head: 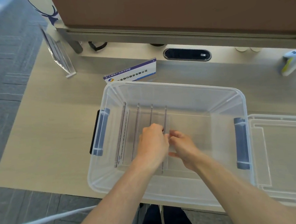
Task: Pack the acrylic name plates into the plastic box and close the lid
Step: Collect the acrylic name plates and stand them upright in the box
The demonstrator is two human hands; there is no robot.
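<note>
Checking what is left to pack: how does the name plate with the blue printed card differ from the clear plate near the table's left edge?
The blue-printed name plate shows Chinese text and stands behind the plastic box; the clear acrylic plate looks blank and stands far left. Both are unpacked.

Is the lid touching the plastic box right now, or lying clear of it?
Cannot tell. In the head view the lid lies right of the plastic box, its edge meeting the box's rim, with no plain gap or contact.
</note>
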